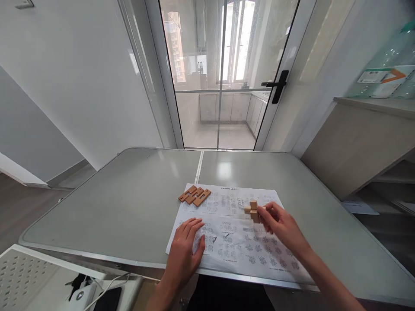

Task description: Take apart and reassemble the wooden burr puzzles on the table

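Note:
A printed instruction sheet (233, 242) lies on the grey table (129, 207). My left hand (186, 248) rests flat on the sheet's left part, fingers spread, holding nothing. My right hand (280, 226) pinches a small wooden cross-shaped puzzle (253, 210) just above the sheet's upper right part. Three flat notched wooden pieces (194, 195) lie side by side at the sheet's upper left corner, apart from both hands.
A glass sliding door (223, 73) with a black handle (277, 85) stands behind the table. A cabinet with shelves (366, 142) is at the right. At lower left a perforated white surface (26, 276) holds a phone, cables and a small white device (81, 296).

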`<state>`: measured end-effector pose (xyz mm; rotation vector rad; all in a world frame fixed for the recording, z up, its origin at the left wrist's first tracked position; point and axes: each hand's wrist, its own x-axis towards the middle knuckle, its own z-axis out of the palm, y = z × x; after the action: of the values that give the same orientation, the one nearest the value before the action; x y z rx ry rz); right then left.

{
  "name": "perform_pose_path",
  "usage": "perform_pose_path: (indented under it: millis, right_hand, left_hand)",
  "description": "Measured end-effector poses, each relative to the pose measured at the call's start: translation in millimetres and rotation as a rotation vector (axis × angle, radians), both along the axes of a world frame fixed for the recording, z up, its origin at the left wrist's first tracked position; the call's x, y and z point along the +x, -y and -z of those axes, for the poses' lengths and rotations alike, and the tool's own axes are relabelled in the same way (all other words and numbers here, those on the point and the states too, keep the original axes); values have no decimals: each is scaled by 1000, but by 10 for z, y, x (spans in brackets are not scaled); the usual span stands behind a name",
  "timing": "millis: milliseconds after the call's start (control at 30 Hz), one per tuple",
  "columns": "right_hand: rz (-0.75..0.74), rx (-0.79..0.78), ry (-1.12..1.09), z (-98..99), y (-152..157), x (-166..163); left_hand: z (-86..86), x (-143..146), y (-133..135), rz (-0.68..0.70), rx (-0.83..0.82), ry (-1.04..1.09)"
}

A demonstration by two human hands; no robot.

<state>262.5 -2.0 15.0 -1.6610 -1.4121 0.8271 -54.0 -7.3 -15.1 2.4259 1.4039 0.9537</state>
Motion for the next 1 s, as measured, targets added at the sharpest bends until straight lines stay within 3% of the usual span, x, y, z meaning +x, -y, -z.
perform_pose_path:
  millis: [133,333,567,767,1000]
  right_hand:
    - [-114,-142,-488,-160,247,-469]
    - [-266,-297,-712,-212,371,-827]
    - [-367,-235,-571,-356,486,-889]
    - [-306,-20,-307,-436,531,-949]
    - [-363,9,-220,-464,539,-933]
  left_hand:
    - [-195,177,105,124,-140,125]
    - [-392,339,108,273,-360,232]
    - [-516,274,108,244,-474,393]
    - [-407,255,132,270,-551,483]
    - [-424,295,167,354,-708,601]
